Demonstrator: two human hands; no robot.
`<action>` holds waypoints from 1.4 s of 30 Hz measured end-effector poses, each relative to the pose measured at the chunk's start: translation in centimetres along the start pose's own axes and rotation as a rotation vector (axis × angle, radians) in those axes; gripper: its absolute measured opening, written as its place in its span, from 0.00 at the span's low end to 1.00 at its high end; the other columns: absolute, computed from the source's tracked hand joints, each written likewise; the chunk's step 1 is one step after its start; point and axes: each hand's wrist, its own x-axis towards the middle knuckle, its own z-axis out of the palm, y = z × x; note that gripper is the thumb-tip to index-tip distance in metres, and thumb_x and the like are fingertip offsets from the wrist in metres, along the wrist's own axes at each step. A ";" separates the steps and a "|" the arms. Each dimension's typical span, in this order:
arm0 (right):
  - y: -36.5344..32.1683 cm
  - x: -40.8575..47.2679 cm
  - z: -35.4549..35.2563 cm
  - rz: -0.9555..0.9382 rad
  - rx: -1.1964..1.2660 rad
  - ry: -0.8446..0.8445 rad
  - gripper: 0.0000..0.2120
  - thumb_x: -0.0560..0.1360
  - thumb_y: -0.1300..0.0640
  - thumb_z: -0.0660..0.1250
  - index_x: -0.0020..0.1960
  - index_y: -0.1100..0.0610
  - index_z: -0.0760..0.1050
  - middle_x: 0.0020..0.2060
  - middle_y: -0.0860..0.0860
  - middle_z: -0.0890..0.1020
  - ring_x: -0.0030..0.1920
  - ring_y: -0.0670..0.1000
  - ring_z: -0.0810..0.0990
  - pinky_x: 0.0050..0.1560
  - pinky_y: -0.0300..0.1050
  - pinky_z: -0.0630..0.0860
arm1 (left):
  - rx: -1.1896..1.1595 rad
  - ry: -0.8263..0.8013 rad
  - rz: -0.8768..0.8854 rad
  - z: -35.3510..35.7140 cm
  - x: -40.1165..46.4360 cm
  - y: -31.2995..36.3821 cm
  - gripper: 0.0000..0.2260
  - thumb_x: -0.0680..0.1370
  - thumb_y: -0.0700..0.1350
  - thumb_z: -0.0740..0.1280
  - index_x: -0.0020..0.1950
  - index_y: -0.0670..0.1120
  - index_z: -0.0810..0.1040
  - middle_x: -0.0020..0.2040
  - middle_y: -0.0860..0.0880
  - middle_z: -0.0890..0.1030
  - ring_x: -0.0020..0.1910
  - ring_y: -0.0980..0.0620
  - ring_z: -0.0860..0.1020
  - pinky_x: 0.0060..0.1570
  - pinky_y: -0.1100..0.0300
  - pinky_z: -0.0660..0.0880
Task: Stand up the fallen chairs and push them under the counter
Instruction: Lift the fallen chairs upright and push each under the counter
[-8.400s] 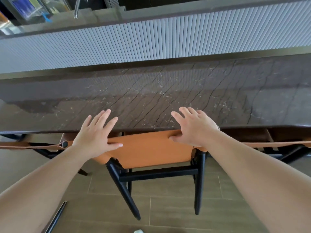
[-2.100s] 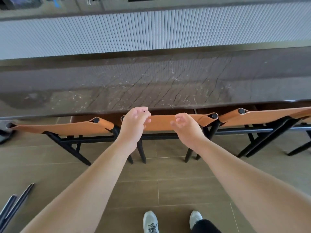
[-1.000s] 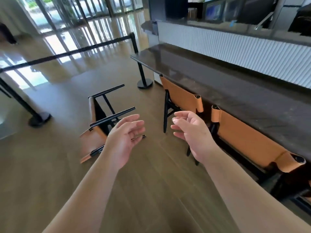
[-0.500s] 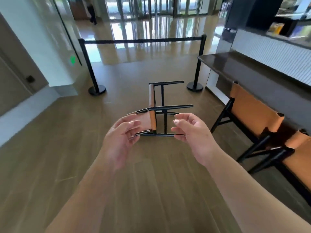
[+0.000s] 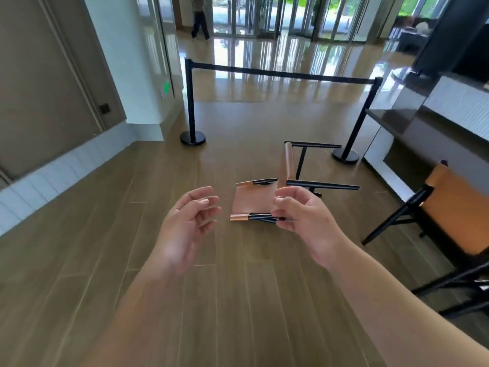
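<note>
A person's two bare forearms reach forward over a wooden floor. The left hand and right hand are raised with palms facing each other, fingers loosely curled and spread, both empty. Beyond them a fallen chair with a tan seat and black frame lies on its side, legs pointing right. To the right, an upright chair sits tucked against the dark counter. Farther back, a black belt barrier spans two posts before glass doors.
</note>
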 end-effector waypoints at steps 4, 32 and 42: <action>-1.3 1.9 4.0 -0.028 0.013 -0.062 0.05 0.77 0.61 0.67 0.50 0.53 0.79 0.38 0.48 0.80 0.40 0.46 0.80 0.41 0.39 0.79 | -0.018 0.058 0.021 -3.0 0.7 2.0 0.12 0.81 0.38 0.61 0.55 0.48 0.82 0.50 0.48 0.85 0.46 0.52 0.82 0.49 0.56 0.74; -4.3 35.6 25.2 0.050 0.159 -0.352 0.07 0.78 0.56 0.66 0.54 0.49 0.81 0.49 0.50 0.85 0.49 0.48 0.84 0.50 0.44 0.80 | 0.205 0.261 -0.014 -15.4 30.8 13.8 0.11 0.81 0.39 0.62 0.58 0.48 0.82 0.54 0.45 0.85 0.48 0.51 0.83 0.51 0.53 0.75; -6.3 44.0 23.5 0.047 0.284 -0.235 0.06 0.77 0.58 0.67 0.53 0.53 0.79 0.44 0.50 0.82 0.44 0.48 0.81 0.50 0.48 0.78 | 0.297 0.130 -0.054 -12.7 41.7 15.8 0.11 0.81 0.41 0.62 0.59 0.49 0.81 0.55 0.45 0.85 0.51 0.49 0.83 0.53 0.50 0.74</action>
